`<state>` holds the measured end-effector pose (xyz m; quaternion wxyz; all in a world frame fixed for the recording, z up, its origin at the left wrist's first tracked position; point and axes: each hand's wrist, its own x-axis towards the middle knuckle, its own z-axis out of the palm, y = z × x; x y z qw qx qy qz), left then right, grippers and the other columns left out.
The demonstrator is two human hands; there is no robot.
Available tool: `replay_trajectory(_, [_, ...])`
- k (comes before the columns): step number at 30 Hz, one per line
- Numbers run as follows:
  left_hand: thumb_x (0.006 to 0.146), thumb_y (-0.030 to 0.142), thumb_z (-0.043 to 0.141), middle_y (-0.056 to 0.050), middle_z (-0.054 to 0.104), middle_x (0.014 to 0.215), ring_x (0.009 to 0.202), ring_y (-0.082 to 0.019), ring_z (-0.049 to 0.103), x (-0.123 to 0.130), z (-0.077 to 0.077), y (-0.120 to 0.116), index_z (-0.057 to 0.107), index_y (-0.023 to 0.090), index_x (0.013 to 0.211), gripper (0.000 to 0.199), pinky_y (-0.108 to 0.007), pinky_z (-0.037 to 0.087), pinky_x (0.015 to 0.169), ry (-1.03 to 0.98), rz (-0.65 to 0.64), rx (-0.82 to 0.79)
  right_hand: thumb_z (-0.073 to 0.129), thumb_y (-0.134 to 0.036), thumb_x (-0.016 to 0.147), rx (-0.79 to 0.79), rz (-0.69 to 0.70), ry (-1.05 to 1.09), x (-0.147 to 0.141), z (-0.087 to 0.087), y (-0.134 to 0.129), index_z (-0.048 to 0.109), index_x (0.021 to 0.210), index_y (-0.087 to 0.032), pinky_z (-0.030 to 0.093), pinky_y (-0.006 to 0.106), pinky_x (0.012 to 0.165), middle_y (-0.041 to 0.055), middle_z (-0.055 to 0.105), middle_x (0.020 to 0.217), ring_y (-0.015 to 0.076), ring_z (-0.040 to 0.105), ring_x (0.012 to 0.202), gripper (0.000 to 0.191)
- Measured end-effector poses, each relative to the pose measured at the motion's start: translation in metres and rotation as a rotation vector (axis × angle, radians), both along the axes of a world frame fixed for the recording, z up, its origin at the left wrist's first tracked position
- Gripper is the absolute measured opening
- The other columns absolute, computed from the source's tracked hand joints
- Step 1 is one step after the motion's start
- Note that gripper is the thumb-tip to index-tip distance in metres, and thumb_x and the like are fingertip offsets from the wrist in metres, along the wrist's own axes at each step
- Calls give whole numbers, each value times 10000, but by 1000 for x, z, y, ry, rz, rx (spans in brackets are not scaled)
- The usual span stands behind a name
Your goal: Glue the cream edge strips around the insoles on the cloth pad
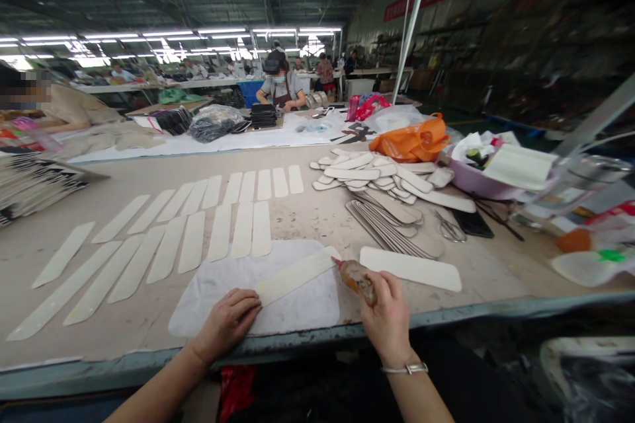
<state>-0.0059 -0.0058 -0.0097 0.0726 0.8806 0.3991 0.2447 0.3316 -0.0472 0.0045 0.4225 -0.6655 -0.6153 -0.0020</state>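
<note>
My left hand (227,320) presses flat on the near end of a long cream strip (296,276) that lies on a white cloth (307,307) at the table's front edge. My right hand (385,317) grips a glue brush (354,275) with a gummy brown head, its tip touching the strip's far end. Just right of the brush lies another cream strip (411,268). Two rows of several cream strips (193,231) are laid out side by side to the left.
A heap of cream pieces (381,175) and a fanned stack of strips (391,228) lie at the right, with scissors (449,228), a dark phone (472,223), a pink basin (476,182) and an orange bag (411,140). Other people work at tables behind.
</note>
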Motion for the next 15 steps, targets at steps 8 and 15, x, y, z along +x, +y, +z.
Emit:
replay_trajectory(8, [816, 193, 508, -67, 630, 924, 857, -152, 594, -2, -5, 1, 634, 185, 922, 165, -289, 505, 789, 23, 5, 25, 525, -249, 756, 65, -35, 158, 0, -3, 21, 516, 1029, -215, 460, 396, 815, 77, 487, 996, 212, 492, 946, 275])
replay_trajectory(15, [818, 196, 507, -68, 624, 950, 880, -147, 596, -2, -8, 1, 627, 179, 936, 169, -268, 507, 810, 27, 22, 25, 526, -275, 767, 21, -57, 108, 4, -2, 17, 512, 1053, -217, 466, 388, 780, 84, 478, 1010, 221, 497, 935, 292])
